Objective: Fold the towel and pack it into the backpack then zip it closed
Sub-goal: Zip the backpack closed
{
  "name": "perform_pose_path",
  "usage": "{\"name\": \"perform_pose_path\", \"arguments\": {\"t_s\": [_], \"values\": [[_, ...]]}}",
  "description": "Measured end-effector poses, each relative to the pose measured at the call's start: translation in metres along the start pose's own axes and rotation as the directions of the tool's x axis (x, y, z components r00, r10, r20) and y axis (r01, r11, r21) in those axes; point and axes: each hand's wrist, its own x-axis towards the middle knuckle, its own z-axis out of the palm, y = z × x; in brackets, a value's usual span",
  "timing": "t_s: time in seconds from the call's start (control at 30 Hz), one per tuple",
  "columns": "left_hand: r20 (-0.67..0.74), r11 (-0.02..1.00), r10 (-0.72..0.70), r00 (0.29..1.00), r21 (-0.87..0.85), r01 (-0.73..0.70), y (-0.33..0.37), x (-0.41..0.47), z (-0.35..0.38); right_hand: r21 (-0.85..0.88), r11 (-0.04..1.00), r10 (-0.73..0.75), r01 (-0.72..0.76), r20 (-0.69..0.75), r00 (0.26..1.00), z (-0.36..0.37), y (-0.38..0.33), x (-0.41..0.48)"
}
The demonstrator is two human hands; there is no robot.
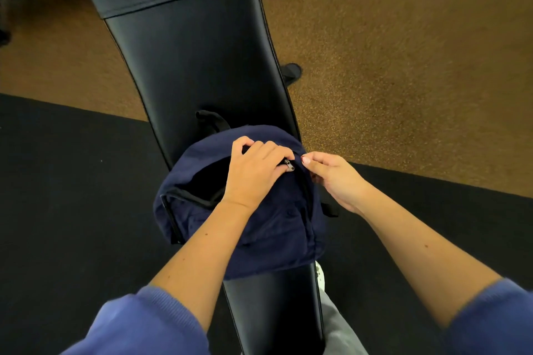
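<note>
Pinching the zipper pull (pixel 289 166), the left hand (pixel 253 173) risks snagging backpack (pixel 277 228) fabric; right hand (pixel 331 179) pinches the seam, mouth open.

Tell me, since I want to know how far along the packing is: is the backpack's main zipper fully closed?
No. The backpack still gapes open on its left, and the zipper pull sits near the top under the left hand.

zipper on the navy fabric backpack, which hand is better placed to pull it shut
Left. The left hand already lies on the navy fabric backpack with its fingers at the metal zipper pull; the right hand pinches the fabric beside it, better suited to bracing.
</note>
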Motion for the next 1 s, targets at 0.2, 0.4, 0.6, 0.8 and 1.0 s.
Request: {"name": "perform_pose_path", "arguments": {"t_s": [0.2,0.4,0.6,0.8,1.0], "values": [[-0.061,0.999,-0.054,0.997,-0.003,0.053,0.001,-0.005,-0.001,-0.094,0.994,-0.068,0.063,-0.05,0.996,0.004,-0.008,-0.007],[-0.038,0.93,-0.344,0.938,-0.152,0.335,0.018,-0.014,-0.022,-0.34,0.915,-0.268,0.219,-0.104,0.958,0.009,-0.016,-0.021],[0.051,0.744,-0.631,0.774,-0.243,0.622,0.045,-0.013,-0.034,-0.842,0.494,-0.581,0.217,-0.134,0.803,0.023,-0.017,-0.028],[-0.003,0.706,-0.69,0.723,-0.219,0.673,0.044,-0.011,-0.047,-0.965,0.164,-0.739,0.206,0.018,0.673,0.032,-0.009,-0.02],[-0.009,0.589,-0.794,0.608,-0.262,0.764,0.019,-0.017,-0.069,-0.965,0.171,-0.724,0.2,0.014,0.69,0.028,-0.013,-0.021]]}}
